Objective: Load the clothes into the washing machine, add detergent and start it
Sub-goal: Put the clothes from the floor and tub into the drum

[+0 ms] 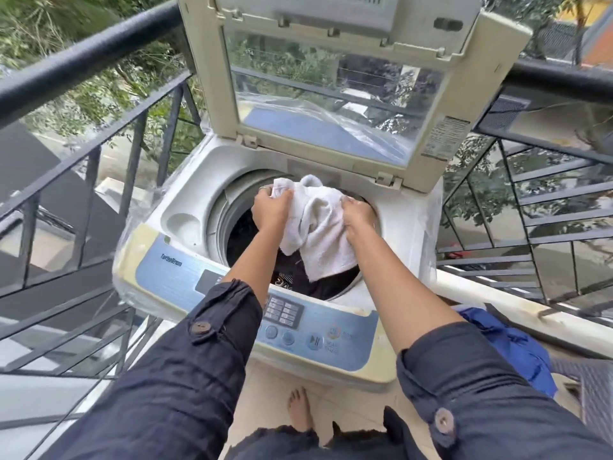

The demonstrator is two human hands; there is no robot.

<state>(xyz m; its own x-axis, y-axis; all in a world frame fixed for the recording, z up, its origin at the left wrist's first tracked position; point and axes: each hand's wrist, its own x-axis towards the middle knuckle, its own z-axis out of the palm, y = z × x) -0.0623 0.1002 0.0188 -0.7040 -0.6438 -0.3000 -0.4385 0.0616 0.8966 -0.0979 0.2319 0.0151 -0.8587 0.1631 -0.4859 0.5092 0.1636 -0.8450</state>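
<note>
A: Where is the towel?

B: The white towel (320,227) hangs over the open mouth of the drum (221,214), held up between both hands. The left hand (270,210) grips its upper corner at about ten o'clock of the cloth, fingers curled tight and pressed together around the bunched edge. The right hand (358,212) clutches the edge at about three o'clock, fingers folded into the fabric.

A: And the machine?

B: The washing machine (185,207) is a top loader with its lid (331,94) raised upright at twelve o'clock. Dark clothes (298,277) already lie inside the drum, under the towel's lower end. The control panel (298,323) runs along the near edge at six o'clock, partly crossed by the left sleeve (185,370).

A: Anything beside it?

B: A blue garment (510,343) lies at four o'clock, just beside the machine, right of the right sleeve (481,393). A dark railing (83,54) runs behind and round both sides. A bare foot (300,410) stands on the tiled floor at six o'clock
</note>
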